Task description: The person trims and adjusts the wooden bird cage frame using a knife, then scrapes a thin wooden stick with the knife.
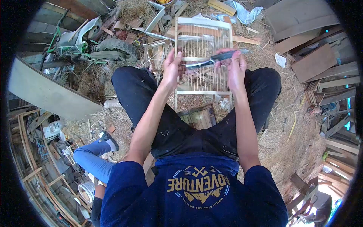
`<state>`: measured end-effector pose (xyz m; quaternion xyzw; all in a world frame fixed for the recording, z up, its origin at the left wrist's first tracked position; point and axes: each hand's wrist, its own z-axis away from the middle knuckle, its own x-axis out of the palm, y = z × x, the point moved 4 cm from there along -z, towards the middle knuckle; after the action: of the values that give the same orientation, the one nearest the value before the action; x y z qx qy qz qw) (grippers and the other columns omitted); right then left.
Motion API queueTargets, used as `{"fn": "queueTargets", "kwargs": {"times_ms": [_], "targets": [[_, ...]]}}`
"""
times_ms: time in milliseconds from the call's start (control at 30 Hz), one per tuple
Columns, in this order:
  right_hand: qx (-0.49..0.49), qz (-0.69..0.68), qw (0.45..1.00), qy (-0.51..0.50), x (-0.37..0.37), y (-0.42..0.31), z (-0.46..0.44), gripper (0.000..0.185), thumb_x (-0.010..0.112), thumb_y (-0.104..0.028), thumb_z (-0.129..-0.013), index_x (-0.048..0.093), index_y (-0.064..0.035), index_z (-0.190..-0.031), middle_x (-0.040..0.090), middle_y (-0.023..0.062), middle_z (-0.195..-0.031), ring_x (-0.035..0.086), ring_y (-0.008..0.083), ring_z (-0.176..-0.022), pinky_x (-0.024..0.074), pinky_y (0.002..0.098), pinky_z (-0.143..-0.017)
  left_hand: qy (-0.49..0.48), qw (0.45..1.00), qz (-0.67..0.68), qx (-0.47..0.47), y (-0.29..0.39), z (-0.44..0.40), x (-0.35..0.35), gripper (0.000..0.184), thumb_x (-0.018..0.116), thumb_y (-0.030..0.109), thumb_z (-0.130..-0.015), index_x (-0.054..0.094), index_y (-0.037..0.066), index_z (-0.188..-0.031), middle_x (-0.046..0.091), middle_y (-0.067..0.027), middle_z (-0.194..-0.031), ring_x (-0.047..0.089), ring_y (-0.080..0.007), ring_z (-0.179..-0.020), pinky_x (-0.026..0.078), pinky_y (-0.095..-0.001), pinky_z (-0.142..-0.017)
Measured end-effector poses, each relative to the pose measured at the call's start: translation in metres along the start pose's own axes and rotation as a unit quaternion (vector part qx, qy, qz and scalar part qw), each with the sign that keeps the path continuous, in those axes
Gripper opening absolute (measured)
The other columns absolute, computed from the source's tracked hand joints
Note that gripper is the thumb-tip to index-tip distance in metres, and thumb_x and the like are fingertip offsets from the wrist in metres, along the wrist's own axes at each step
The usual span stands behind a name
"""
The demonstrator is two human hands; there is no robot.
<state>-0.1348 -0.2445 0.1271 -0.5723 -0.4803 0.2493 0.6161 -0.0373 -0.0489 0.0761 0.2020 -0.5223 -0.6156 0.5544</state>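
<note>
My left hand point(172, 70) is closed at the left post of a pale wooden frame point(204, 92) strung with thin upright bars. The frame stands between my knees. My right hand point(236, 68) grips a knife point(200, 64) by its grey blade, thumb on top and fingers around the edge. Its dark handle points left, across the front of the bars, and ends close to my left fingers. Whether those fingers also touch the handle, I cannot make out.
Below the frame lies a dark slatted wooden piece point(198, 117). Straw and wood scraps cover the ground. A tyre point(119, 49) stands at the left, near a large pale board point(53, 92). Boards point(314, 62) pile up at right. Another person's leg point(92, 157) extends at lower left.
</note>
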Motion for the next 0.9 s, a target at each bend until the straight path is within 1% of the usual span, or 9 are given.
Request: {"fn": "queueTargets", "kwargs": {"times_ms": [67,100,200,233,333,433,667,733,900], "targets": [[0.009,0.040,0.998,-0.045,0.007,0.000,0.001,0.055,0.037,-0.049,-0.106,0.061,0.0015,-0.104,0.067,0.0116,-0.090,0.064,0.0146,-0.067,0.0522,0.0296,-0.063,0.018,0.999,0.035,0.014,0.010,0.002,0.000,0.041,0.047,0.028,-0.106,0.037,0.013,-0.144,0.070,-0.0201,-0.099,0.074,-0.0270,-0.079,0.060,-0.0343,-0.064],[0.035,0.012,0.998,-0.047,0.012,0.004,0.002,0.050,0.042,-0.043,-0.107,0.064,0.0011,-0.102,0.068,0.0080,-0.086,0.065,0.0129,-0.065,0.0497,0.0257,-0.055,0.017,1.000,0.020,0.008,0.014,0.003,-0.001,0.041,0.046,0.030,-0.106,0.037,0.013,-0.142,0.070,-0.0194,-0.096,0.074,-0.0267,-0.079,0.060,-0.0357,-0.067],[0.125,0.051,0.980,-0.144,0.020,0.013,0.007,0.046,0.047,-0.041,-0.106,0.064,0.0010,-0.102,0.067,0.0079,-0.089,0.064,0.0129,-0.062,0.0476,0.0255,-0.052,0.042,0.999,0.022,0.022,0.018,0.002,-0.007,0.043,0.045,0.029,-0.107,0.036,0.013,-0.145,0.068,-0.0222,-0.105,0.072,-0.0294,-0.086,0.059,-0.0380,-0.073],[0.150,-0.004,0.978,-0.144,0.024,0.014,0.009,0.043,0.049,-0.040,-0.105,0.063,0.0005,-0.105,0.066,0.0075,-0.091,0.063,0.0135,-0.061,0.0473,0.0255,-0.054,0.047,0.998,0.021,0.032,0.020,0.003,-0.007,0.042,0.045,0.030,-0.107,0.037,0.014,-0.145,0.068,-0.0221,-0.103,0.072,-0.0291,-0.085,0.059,-0.0380,-0.072],[0.169,-0.125,0.970,-0.125,0.033,0.019,0.009,0.034,0.053,-0.035,-0.104,0.061,-0.0012,-0.102,0.065,0.0079,-0.092,0.064,0.0151,-0.065,0.0510,0.0275,-0.061,0.058,0.998,0.016,0.031,0.020,0.004,-0.010,0.042,0.044,0.031,-0.107,0.036,0.015,-0.145,0.068,-0.0217,-0.102,0.071,-0.0283,-0.085,0.058,-0.0377,-0.073],[0.157,-0.180,0.963,-0.126,0.030,0.026,0.004,0.025,0.058,-0.029,-0.102,0.057,-0.0032,-0.102,0.064,0.0087,-0.091,0.066,0.0174,-0.071,0.0544,0.0311,-0.067,0.066,0.996,0.029,0.046,0.019,0.005,-0.012,0.040,0.043,0.031,-0.108,0.037,0.013,-0.143,0.070,-0.0207,-0.098,0.073,-0.0268,-0.079,0.059,-0.0355,-0.067],[0.156,-0.160,0.972,-0.069,0.018,0.032,0.000,0.015,0.055,-0.023,-0.104,0.055,-0.0077,-0.105,0.062,0.0086,-0.094,0.064,0.0195,-0.077,0.0530,0.0323,-0.072,0.078,0.995,0.028,0.059,0.022,0.004,-0.013,0.038,0.042,0.030,-0.108,0.038,0.014,-0.142,0.071,-0.0204,-0.096,0.073,-0.0264,-0.076,0.058,-0.0346,-0.064],[0.148,-0.149,0.977,-0.036,0.008,0.030,-0.003,0.014,0.055,-0.022,-0.104,0.055,-0.0079,-0.107,0.062,0.0085,-0.095,0.063,0.0194,-0.078,0.0523,0.0322,-0.073,0.070,0.995,0.024,0.065,0.028,0.006,-0.011,0.040,0.040,0.030,-0.108,0.037,0.013,-0.144,0.070,-0.0215,-0.099,0.073,-0.0276,-0.080,0.058,-0.0376,-0.069],[0.066,-0.132,0.987,0.067,-0.019,0.016,-0.012,0.021,0.058,-0.025,-0.102,0.052,-0.0059,-0.109,0.061,0.0083,-0.092,0.063,0.0184,-0.076,0.0521,0.0332,-0.071,0.074,0.994,0.021,0.077,0.035,0.010,-0.012,0.041,0.039,0.030,-0.108,0.036,0.012,-0.145,0.069,-0.0220,-0.098,0.072,-0.0285,-0.083,0.059,-0.0391,-0.070]]}}
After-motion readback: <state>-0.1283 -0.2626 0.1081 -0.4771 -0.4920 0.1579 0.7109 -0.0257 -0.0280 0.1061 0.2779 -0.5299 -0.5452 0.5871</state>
